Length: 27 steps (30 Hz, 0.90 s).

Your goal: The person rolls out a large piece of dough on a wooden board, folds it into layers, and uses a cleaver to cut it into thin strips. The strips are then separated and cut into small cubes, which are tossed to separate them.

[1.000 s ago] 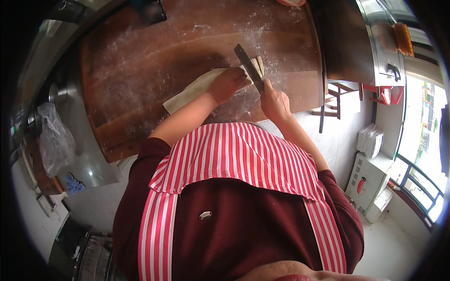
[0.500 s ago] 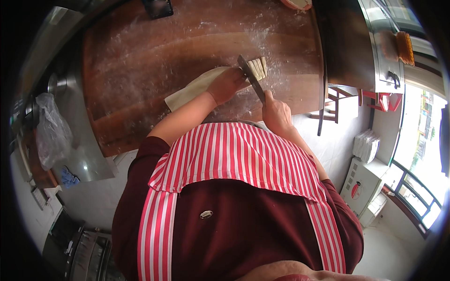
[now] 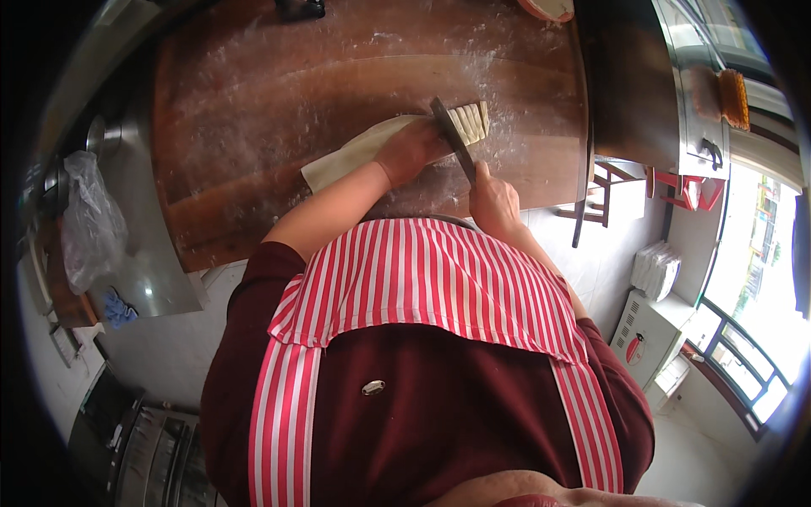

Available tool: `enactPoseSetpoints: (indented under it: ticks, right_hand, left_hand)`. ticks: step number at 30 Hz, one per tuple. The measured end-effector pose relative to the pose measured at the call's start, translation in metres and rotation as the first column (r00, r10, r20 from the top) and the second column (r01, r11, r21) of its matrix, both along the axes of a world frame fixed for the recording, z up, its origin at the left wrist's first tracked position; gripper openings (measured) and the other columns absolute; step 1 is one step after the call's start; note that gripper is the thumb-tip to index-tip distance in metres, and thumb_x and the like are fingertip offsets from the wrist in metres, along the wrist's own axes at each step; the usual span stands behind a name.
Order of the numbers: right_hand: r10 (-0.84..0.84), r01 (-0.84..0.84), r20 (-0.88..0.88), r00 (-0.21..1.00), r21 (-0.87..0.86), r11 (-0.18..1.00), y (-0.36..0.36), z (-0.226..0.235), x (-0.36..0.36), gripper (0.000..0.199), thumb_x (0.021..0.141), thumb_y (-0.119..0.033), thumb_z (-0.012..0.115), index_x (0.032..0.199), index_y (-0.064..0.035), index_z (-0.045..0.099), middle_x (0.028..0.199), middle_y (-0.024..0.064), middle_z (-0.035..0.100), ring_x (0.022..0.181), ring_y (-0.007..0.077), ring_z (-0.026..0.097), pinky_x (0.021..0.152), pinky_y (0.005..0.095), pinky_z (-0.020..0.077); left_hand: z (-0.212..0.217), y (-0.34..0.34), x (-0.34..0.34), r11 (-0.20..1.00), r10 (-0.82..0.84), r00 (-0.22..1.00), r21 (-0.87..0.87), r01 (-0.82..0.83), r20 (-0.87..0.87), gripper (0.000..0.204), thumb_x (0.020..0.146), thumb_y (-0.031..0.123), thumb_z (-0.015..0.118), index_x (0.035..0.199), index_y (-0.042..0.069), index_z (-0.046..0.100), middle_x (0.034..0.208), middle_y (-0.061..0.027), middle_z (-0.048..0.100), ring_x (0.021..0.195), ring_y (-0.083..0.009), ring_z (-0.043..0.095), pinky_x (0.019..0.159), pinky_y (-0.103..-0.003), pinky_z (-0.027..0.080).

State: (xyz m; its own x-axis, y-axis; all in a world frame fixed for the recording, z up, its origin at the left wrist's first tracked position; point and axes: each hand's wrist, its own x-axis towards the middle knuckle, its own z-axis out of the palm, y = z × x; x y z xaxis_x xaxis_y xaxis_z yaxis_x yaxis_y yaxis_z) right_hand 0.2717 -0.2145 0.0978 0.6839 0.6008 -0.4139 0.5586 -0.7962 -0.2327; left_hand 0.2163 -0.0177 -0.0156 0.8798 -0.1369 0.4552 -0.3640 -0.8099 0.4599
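A long folded sheet of pale dough (image 3: pixel 345 162) lies slantwise on the floured wooden table (image 3: pixel 253 110). My left hand (image 3: pixel 411 152) presses down on its right end, fingers bent close to the blade; the fingertips are partly hidden. In my right hand (image 3: pixel 495 201) is the handle of a kitchen knife (image 3: pixel 454 137), its dark blade lying across the dough just right of my left fingers. Several cut dough strips (image 3: pixel 470 122) sit side by side, right of the blade.
At the table's far edge are a dark object (image 3: pixel 300 8) and part of a round container (image 3: pixel 549 8). A plastic bag (image 3: pixel 93 224) hangs over the steel surface (image 3: pixel 160 279) at left. Beyond the right edge stand a wooden stool (image 3: pixel 601 194) and a cabinet (image 3: pixel 634 76).
The knife has shifted slightly left relative to the cut strips, and another strip appears beside them. My left hand stays on the dough. The whole view has shifted a little.
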Motion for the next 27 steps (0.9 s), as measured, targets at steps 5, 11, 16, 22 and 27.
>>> enactPoseSetpoints:
  ticks: [5,11,16,22,27]
  right_hand:
    - [0.018,-0.025,0.049,0.999,0.137,0.990,0.029,-0.019,0.024,0.023,0.088,-0.008,0.051,0.110,-0.0058,0.045,0.072,0.0257,0.065,0.073,0.0452,0.065,0.065,0.0564,0.0485]
    - [-0.001,0.000,-0.010,1.000,-0.036,0.999,0.001,0.008,-0.013,0.021,0.088,-0.008,0.051,0.108,-0.0060,0.044,0.072,0.0253,0.065,0.073,0.0460,0.066,0.065,0.0561,0.0486]
    - [0.024,-0.032,0.062,0.998,0.135,0.990,0.034,-0.025,0.015,0.019,0.089,-0.009,0.051,0.106,-0.0060,0.044,0.071,0.0263,0.065,0.071,0.0470,0.065,0.062,0.0564,0.0487]
    - [0.028,-0.029,0.022,0.999,0.060,0.998,0.020,0.007,-0.009,0.020,0.089,-0.009,0.050,0.107,-0.0059,0.044,0.074,0.0269,0.066,0.074,0.0477,0.065,0.065,0.0568,0.0493]
    - [0.001,-0.003,0.035,0.999,0.060,0.998,0.023,-0.023,-0.008,0.022,0.089,-0.010,0.051,0.109,-0.0056,0.044,0.075,0.0270,0.066,0.075,0.0474,0.065,0.067,0.0569,0.0491]
  left_hand:
    - [-0.011,-0.002,-0.004,0.950,-0.019,0.980,-0.310,-0.045,-0.201,0.037,0.087,0.013,0.057,0.123,0.013,0.063,0.126,-0.0090,0.060,0.117,-0.0298,0.055,0.100,-0.040,0.047]
    - [-0.011,-0.001,-0.014,0.985,0.070,0.992,-0.149,-0.085,-0.101,0.030,0.091,0.013,0.054,0.119,0.016,0.064,0.126,-0.0086,0.058,0.118,-0.0307,0.053,0.102,-0.041,0.045]
    - [-0.001,0.005,-0.012,0.998,0.003,0.998,-0.069,-0.007,-0.055,0.035,0.087,0.012,0.058,0.122,0.009,0.063,0.126,-0.0100,0.060,0.118,-0.0314,0.054,0.100,-0.041,0.046]
    - [-0.009,0.007,-0.023,0.992,0.044,0.985,-0.112,-0.063,-0.165,0.034,0.088,0.012,0.058,0.120,0.005,0.063,0.125,-0.0120,0.060,0.118,-0.0323,0.053,0.101,-0.042,0.044]
    - [0.003,0.007,-0.024,0.971,0.023,0.989,-0.231,-0.056,-0.143,0.036,0.091,0.013,0.055,0.126,0.008,0.060,0.129,-0.0119,0.058,0.121,-0.0334,0.052,0.104,-0.042,0.043]
